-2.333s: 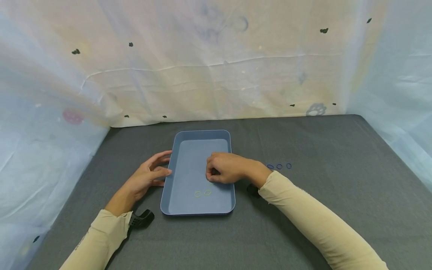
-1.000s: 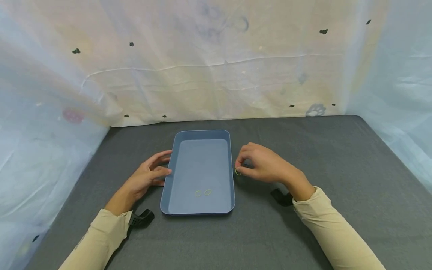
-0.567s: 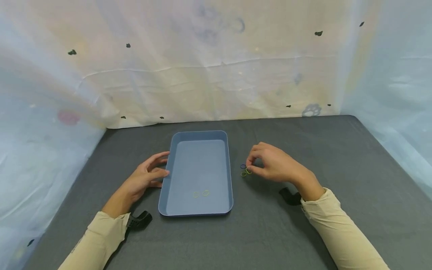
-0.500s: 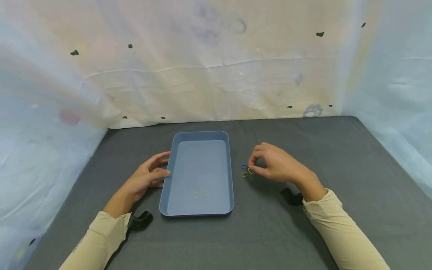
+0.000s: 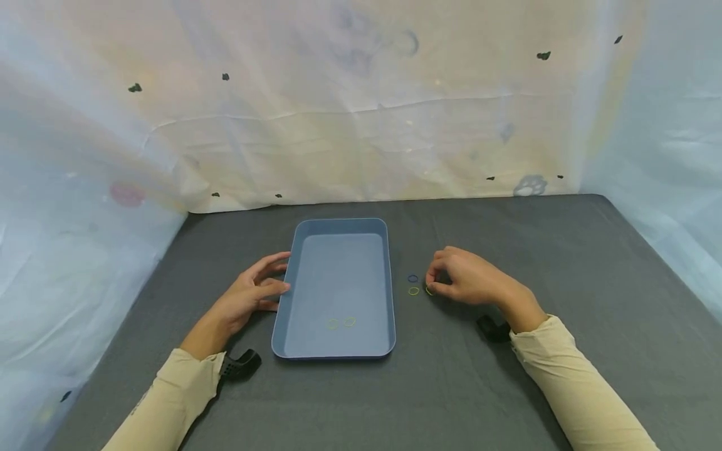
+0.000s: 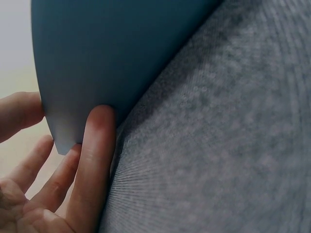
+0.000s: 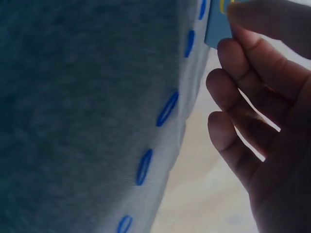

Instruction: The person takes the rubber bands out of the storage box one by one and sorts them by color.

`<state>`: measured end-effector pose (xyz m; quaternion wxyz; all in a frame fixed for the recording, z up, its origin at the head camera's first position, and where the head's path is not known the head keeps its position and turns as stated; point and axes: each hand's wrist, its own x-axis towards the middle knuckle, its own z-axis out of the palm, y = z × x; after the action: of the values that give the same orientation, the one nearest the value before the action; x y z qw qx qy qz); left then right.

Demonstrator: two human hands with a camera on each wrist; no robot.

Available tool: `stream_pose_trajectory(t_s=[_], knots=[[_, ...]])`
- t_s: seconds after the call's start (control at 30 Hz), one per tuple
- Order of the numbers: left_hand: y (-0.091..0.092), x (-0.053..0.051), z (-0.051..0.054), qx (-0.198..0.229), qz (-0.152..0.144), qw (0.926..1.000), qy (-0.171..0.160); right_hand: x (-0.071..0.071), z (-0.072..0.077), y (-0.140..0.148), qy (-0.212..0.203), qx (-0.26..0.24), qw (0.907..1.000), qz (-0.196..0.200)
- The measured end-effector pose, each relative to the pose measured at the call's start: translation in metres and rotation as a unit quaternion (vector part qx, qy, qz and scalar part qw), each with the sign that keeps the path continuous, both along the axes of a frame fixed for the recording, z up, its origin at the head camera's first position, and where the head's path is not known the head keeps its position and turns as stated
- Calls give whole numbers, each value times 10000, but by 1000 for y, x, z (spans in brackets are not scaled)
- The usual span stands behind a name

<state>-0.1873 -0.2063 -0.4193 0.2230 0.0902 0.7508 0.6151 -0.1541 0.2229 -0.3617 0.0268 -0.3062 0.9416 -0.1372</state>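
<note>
A blue tray [image 5: 338, 282] lies on the cloth, two yellow rubber bands [image 5: 350, 322] on its floor near the front. My left hand [image 5: 248, 294] touches the tray's left side with fairly straight fingers; the left wrist view has these fingers [image 6: 99, 145] against the outer wall. To the right of the tray, my right hand [image 5: 468, 275] pinches another yellow rubber band [image 5: 429, 291] between thumb and fingertips, low over the cloth. Beside it lie a yellow rubber band [image 5: 413, 291] and a blue rubber band [image 5: 413, 279].
Several blue rubber bands [image 7: 144, 167] lie in a row on the cloth in the right wrist view; my right hand hides most of them from the head view. Dark grey cloth [image 5: 361, 407] covers the table. A pale patterned curtain [image 5: 372, 125] hangs behind it.
My right hand has left the tray and moved right, carrying a yellow rubber band. One yellow rubber band now lies on the cloth beside the tray. My left hand stays at the tray's side.
</note>
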Motion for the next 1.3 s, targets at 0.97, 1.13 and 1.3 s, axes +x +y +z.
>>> stream_pose_trajectory(t_s=[0.97, 1.13, 1.3], knots=[[2, -1, -5, -88, 59, 9999, 3, -2, -7, 3, 84, 278, 9996, -42], [1, -1, -7, -94, 44, 9999, 41, -2, -8, 3, 93, 258, 9996, -32], [1, -1, -6, -70, 31, 10000, 45, -2, -8, 3, 126, 266, 9996, -8]])
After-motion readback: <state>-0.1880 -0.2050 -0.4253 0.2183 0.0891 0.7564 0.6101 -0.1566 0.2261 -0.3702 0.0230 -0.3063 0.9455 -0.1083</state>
